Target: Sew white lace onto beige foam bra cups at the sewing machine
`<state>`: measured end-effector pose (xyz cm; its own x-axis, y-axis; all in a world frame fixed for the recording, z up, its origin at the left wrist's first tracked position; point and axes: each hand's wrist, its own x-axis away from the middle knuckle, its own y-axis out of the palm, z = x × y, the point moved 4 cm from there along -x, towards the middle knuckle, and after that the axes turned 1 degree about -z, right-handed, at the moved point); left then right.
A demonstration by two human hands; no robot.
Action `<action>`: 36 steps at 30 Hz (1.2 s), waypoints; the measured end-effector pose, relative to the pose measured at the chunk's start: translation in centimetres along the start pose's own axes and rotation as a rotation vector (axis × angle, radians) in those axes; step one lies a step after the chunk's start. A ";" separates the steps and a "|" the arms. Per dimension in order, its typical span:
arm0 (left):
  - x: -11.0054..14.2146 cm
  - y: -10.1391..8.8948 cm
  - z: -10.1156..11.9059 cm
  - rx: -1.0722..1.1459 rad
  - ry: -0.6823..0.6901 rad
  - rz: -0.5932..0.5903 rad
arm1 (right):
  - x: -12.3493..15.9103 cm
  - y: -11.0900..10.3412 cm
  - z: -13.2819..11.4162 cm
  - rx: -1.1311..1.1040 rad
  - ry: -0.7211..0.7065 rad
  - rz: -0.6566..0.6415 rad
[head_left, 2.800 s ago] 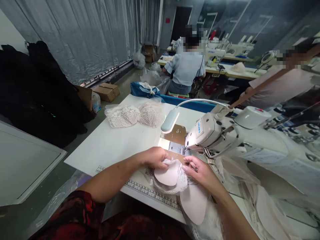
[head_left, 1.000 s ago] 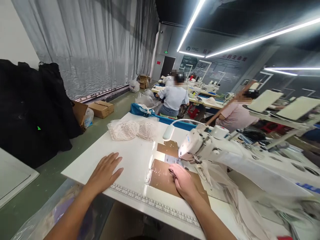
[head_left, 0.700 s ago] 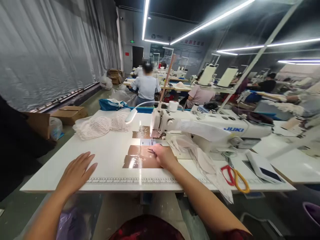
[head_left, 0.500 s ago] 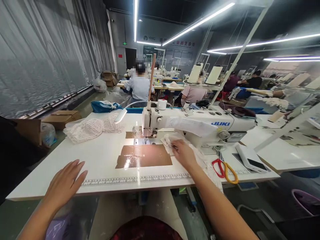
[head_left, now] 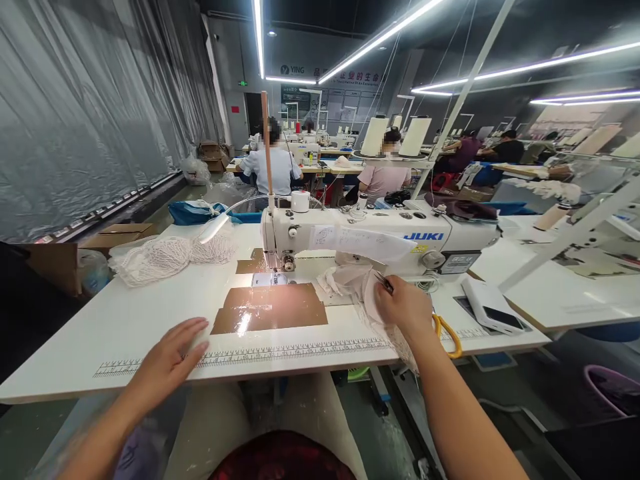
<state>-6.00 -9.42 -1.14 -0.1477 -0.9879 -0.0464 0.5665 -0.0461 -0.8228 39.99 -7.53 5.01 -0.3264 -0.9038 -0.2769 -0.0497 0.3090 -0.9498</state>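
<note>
My left hand point(head_left: 167, 363) lies flat on the white sewing table point(head_left: 100, 340) at its near edge, fingers stretched out beside a printed ruler strip point(head_left: 280, 352). My right hand point(head_left: 404, 308) is closed on a pale fabric piece point(head_left: 371, 299) from the heap of white lace and padding point(head_left: 343, 280) under the arm of the white JUKI sewing machine point(head_left: 380, 240). A small dark tool point(head_left: 384, 283) sticks out of its fingers. Brown tape patches point(head_left: 273, 307) surround the needle plate.
A bag of white lace pieces point(head_left: 165, 257) lies at the table's far left. Yellow-handled scissors point(head_left: 447, 333) and a white phone-like device point(head_left: 493, 310) lie right of my hand. Other people sit at machines behind. Cardboard boxes point(head_left: 117, 235) stand on the floor left.
The lace cup I held at the needle is gone from my hands. My right hand moved right to the fabric heap and closed on a piece; my left hand slid to the table's edge.
</note>
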 end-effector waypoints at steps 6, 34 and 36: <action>0.5 6.2 11.1 0.663 0.184 -0.383 | 5.4 -1.0 -7.6 -0.566 -0.438 -0.147; -2.0 -1.2 0.2 1.320 -0.192 0.307 | 0.9 7.9 -4.1 -0.541 -0.283 -0.058; -2.0 -1.7 -0.7 1.264 -0.212 0.266 | 1.8 7.0 -5.0 -0.558 -0.276 -0.013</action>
<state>-7.20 -7.25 -0.03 0.1503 -0.9868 0.0604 0.9402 0.1616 0.2997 34.33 -5.45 -1.44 -0.0698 -0.9289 -0.3638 -0.5626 0.3378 -0.7546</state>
